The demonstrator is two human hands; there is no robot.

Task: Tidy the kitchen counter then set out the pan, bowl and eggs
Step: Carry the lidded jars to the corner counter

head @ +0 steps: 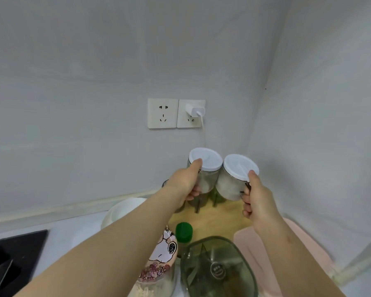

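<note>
Both your hands are closed on a jar each: your left hand (186,185) wraps the left jar (208,181), thumb on its white lid (208,157), and your right hand (257,200) curls round the right jar (229,183) at its side handle. The jars hang side by side over the wooden board (219,219) at the tabletop's (73,228) far right corner. Their clear, smooth, rigid walls and pale fill suggest glass: weighty, slick and breakable, so grip the bodies, not the plastic tops.
</note>
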